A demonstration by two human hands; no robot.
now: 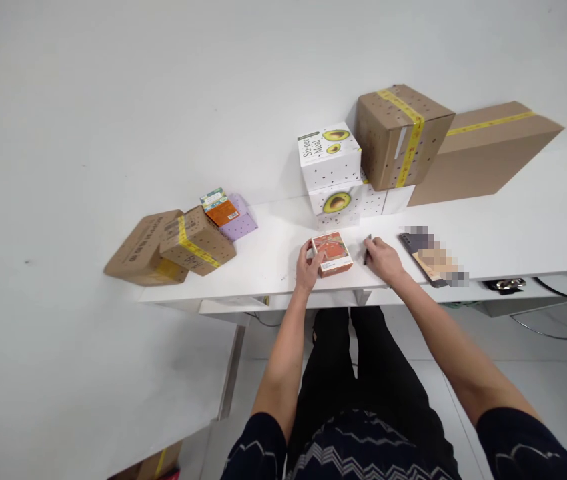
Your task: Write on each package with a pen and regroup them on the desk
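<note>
A small flat box with an orange-red picture on its lid (333, 253) lies near the front edge of the white table (273, 253). My left hand (308, 265) is closed on the box's left side, fingers curled over its edge. My right hand (382, 259) rests on the table to the right of the box, fingers closed round a thin dark pen-like tool (366, 248) that points away from me.
White avocado-print boxes (332, 175) are stacked behind, with a taped brown carton (399, 137) and a long brown carton (483, 153). At left lie brown boxes (173, 245), an orange box (221, 208) and a purple one (239, 223). A dark flat item (416, 248) lies right.
</note>
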